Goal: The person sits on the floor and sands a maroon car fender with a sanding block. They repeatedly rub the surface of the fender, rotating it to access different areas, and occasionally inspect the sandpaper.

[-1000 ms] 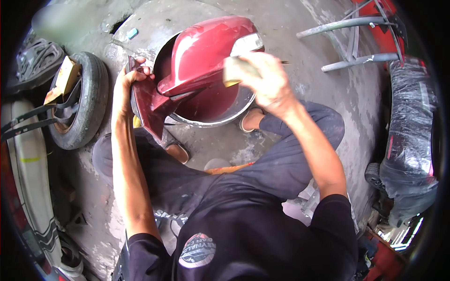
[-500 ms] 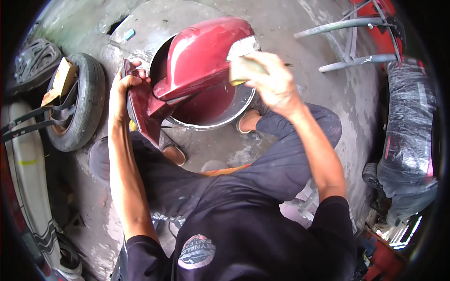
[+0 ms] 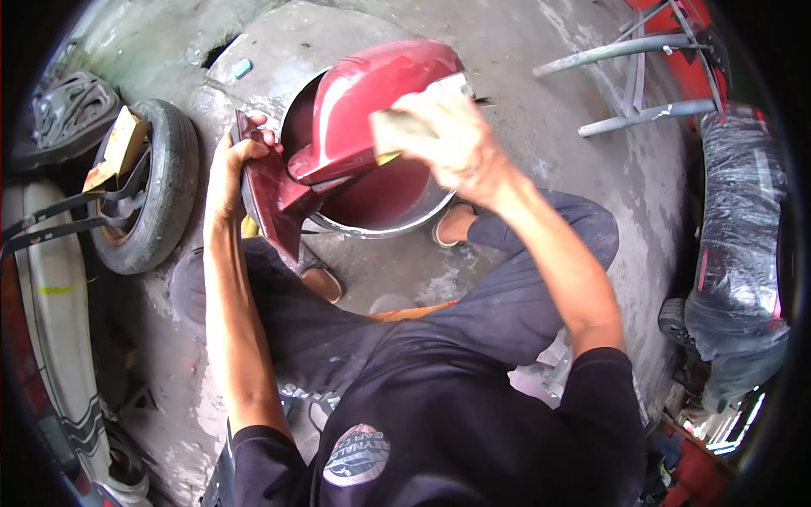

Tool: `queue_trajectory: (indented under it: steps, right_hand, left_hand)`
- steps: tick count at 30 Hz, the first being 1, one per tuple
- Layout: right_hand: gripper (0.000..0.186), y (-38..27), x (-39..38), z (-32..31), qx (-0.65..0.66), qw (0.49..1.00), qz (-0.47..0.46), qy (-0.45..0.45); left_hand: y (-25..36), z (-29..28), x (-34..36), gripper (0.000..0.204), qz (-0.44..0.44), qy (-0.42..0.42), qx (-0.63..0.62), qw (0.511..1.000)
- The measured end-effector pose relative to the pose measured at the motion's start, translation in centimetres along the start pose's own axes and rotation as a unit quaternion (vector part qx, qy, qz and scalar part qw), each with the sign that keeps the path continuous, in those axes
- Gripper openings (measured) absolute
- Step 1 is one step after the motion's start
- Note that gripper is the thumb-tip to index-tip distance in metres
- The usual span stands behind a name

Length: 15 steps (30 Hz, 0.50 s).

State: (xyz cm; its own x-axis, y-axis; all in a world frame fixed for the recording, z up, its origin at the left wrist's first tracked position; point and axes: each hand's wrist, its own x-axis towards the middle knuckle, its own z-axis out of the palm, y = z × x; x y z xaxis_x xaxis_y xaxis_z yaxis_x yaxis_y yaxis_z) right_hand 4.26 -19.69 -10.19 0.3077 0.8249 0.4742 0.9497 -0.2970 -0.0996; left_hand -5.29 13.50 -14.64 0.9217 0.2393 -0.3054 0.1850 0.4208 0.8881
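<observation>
The car mirror housing [image 3: 363, 97] is a smooth, rounded shell of glossy red material, with bright reflections on its curved top and a flatter, angular base in darker red; it is located between the two hands, above a round container [image 3: 380, 232] with a pale, worn rim and a dark red inside. The left hand [image 3: 241, 160] grips this base by its edge, the fingers bent around it and the forearm rising almost straight. The right hand [image 3: 456, 139] holds a pale, blurred block [image 3: 397, 135] with a yellow underside, its fingers curved over the top; the forearm comes diagonally inward, with the elbow bent. The block is over the lower right side of the shell, but whether it touches I cannot tell. To the left of the left hand, a tyre [image 3: 173, 190] of dull black rubber leans, and far beyond the right hand is a bundle [image 3: 739, 220] in wrinkled, shiny plastic. Below both hands, the concrete floor [image 3: 541, 156] is rough and stained.
</observation>
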Motion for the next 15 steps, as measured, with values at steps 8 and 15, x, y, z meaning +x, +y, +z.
queue_trajectory:
  steps: [8,15]
  right_hand:
    - [0.047,-2.6,3.3,3.3,-0.003,0.998,-0.029,0.048]
    - [0.037,2.8,0.7,0.1,-0.040,0.997,-0.016,0.066]
  left_hand:
    - [0.0,0.3,-0.1,0.053,-0.012,-0.003,0.007,1.000]
    - [0.3,0.2,0.2,0.055,0.021,0.005,0.072,0.997]
